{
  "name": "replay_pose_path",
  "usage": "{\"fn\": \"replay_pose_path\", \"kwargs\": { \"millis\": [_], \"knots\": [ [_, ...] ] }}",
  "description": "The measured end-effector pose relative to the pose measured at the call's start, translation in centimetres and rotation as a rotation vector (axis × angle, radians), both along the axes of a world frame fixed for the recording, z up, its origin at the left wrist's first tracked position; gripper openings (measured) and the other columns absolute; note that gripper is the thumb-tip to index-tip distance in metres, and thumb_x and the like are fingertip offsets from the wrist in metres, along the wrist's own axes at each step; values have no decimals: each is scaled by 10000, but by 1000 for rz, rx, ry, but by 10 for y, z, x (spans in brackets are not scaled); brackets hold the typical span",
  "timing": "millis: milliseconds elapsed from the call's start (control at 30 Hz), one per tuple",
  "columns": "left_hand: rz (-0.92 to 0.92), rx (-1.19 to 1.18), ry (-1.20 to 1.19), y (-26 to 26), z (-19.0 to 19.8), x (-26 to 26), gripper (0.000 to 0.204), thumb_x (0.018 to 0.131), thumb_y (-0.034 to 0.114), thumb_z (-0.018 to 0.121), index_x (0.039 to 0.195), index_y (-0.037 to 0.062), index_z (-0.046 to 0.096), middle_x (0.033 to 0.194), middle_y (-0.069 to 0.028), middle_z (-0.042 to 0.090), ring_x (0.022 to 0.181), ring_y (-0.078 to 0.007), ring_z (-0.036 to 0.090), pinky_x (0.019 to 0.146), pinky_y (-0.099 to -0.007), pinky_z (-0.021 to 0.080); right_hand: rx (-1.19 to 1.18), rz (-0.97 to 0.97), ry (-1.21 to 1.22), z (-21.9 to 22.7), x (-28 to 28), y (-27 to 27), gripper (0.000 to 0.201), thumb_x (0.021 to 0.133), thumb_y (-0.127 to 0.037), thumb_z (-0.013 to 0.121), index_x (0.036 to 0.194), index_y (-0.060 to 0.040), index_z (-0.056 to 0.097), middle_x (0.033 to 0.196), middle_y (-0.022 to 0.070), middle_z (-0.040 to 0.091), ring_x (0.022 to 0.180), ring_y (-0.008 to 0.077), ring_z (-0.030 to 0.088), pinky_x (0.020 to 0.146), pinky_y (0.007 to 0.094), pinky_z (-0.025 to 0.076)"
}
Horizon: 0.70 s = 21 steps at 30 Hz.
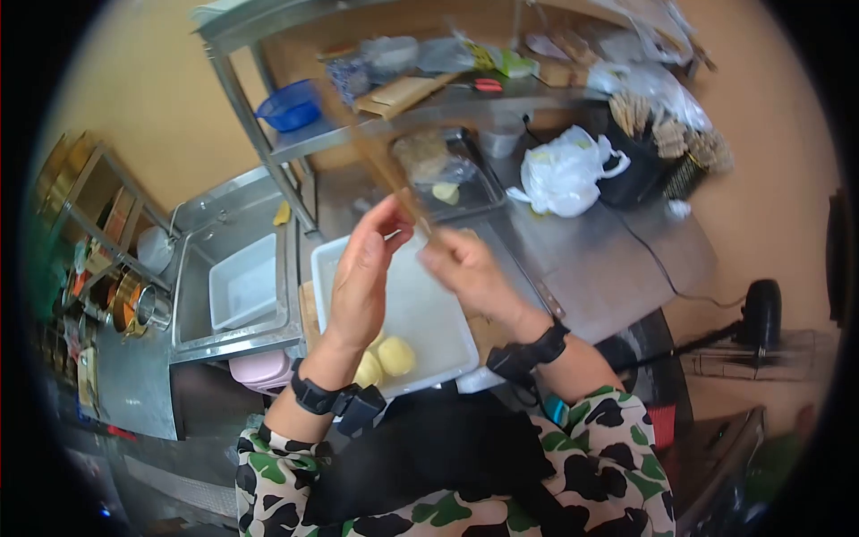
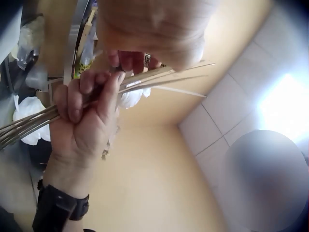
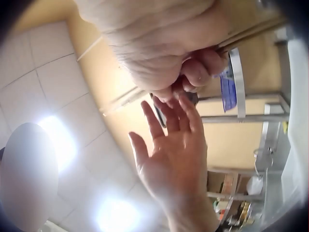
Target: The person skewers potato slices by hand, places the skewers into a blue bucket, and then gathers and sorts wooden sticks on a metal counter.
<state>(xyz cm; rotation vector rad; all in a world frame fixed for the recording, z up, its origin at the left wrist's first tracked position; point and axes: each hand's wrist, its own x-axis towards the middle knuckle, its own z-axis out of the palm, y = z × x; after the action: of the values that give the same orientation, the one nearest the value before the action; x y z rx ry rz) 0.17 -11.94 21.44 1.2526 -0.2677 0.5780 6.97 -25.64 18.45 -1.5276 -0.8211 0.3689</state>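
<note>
Several long thin wooden sticks (image 1: 380, 161) form a bundle above the white tray. My right hand (image 1: 470, 268) grips them, its fingers curled round the bundle (image 2: 29, 126) in the left wrist view. Beside the sticks, my left hand (image 1: 362, 277) is raised with its fingers lightly bent. The right wrist view shows that left hand (image 3: 176, 152) palm up and fingers spread, its fingertips close to the gripping right hand (image 3: 169, 53); whether they touch the sticks cannot be told. Pale yellow round pieces (image 1: 395, 355) lie in the tray (image 1: 429, 313), partly behind the left forearm.
A sink (image 1: 188, 304) holding a white tub (image 1: 243, 282) is at the left. Behind are a black tray (image 1: 488, 179), a white plastic bag (image 1: 564, 174) and a shelf with a blue basket (image 1: 291, 106). A knife (image 1: 548, 297) lies right of the tray, and a cable (image 1: 649, 251) crosses the table.
</note>
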Motion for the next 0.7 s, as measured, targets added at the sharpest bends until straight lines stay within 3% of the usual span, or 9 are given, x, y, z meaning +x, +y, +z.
{"fn": "replay_pose_path", "kwargs": {
  "millis": [33,100,167,300,400,500,600,700],
  "knots": [
    [-67,107,22,-1,7,-7,480,956,351,430,1261,-19,450,1057,-82,562,1007,-170,545,922,-323,412,83,-68,29,-8,4,-15,174,944,-225,490,965,-53,493,684,-27,498,571,43,459,514,196,382],
    [-218,37,184,5,-10,-11,444,954,323,439,1235,-19,471,1039,-79,567,988,-166,551,912,-322,422,254,-195,69,-29,13,-39,202,953,-251,477,939,-57,531,688,-31,499,573,43,444,525,200,373],
    [-318,-4,317,16,-32,-14,378,948,278,461,1198,-2,504,1022,-75,575,975,-167,561,902,-325,437,179,-308,52,-79,31,-55,222,957,-257,458,954,-46,528,709,-11,515,627,67,482,579,230,411],
    [-303,2,556,19,-60,-20,364,928,251,511,1193,2,490,1053,-89,570,1002,-174,552,921,-338,432,-31,-381,29,-186,46,-83,286,968,-282,422,977,-16,525,766,16,550,718,113,532,661,263,449],
    [-290,16,635,11,-68,-18,397,906,203,556,1240,13,457,1161,-105,538,1066,-191,534,959,-348,417,-101,-219,188,-145,30,-87,290,967,-286,419,994,-18,527,767,3,541,726,116,528,665,261,446],
    [-343,60,602,-4,-70,-8,540,880,200,601,1336,41,359,1322,-132,441,1193,-244,468,1006,-371,385,-127,-35,228,-97,4,-79,289,964,-307,438,915,-32,516,698,-16,472,590,104,462,570,258,414],
    [-447,-172,517,-16,-68,4,555,890,244,585,1339,27,341,1319,-156,440,1222,-273,446,1028,-393,370,-68,483,806,-111,-3,-70,318,968,-338,429,837,-54,490,619,-37,374,488,84,347,484,244,340],
    [-587,-318,495,-24,-58,9,533,911,292,539,1321,7,353,1283,-182,468,1207,-293,463,1025,-413,380,-48,687,948,-113,-16,-68,349,974,-367,403,814,-65,470,574,-45,308,461,72,277,452,226,289]
  ]
}}
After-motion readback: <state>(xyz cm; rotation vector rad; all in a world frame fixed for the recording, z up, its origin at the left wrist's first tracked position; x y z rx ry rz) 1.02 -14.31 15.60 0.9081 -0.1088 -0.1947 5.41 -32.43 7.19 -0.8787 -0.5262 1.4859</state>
